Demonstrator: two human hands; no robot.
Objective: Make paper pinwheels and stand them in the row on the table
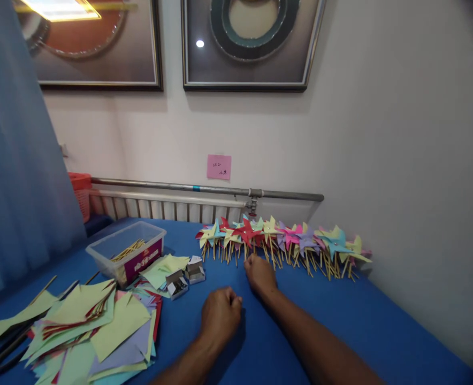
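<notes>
My right hand [259, 272] is closed at the front of a long row of paper pinwheels [296, 238], with its fingers around the lower stick of a red pinwheel [246, 231]. The pinwheels lie side by side, sticks pointing toward me. My left hand [221, 314] hovers low over the blue table as a loose fist, and nothing shows in it. Left of it stand two small open boxes [177, 284], one with tiny dark metal pieces inside. A pile of cut coloured paper squares [120, 326] spreads across the left side, with black-handled scissors [7, 358] beside it.
A clear plastic tub [126, 232] with wooden sticks [129, 250] stands behind the paper. A radiator and pipe [172, 186] run along the wall beyond the blue table [300, 326]. A blue curtain [23, 160] hangs left, near a red basket [83, 200].
</notes>
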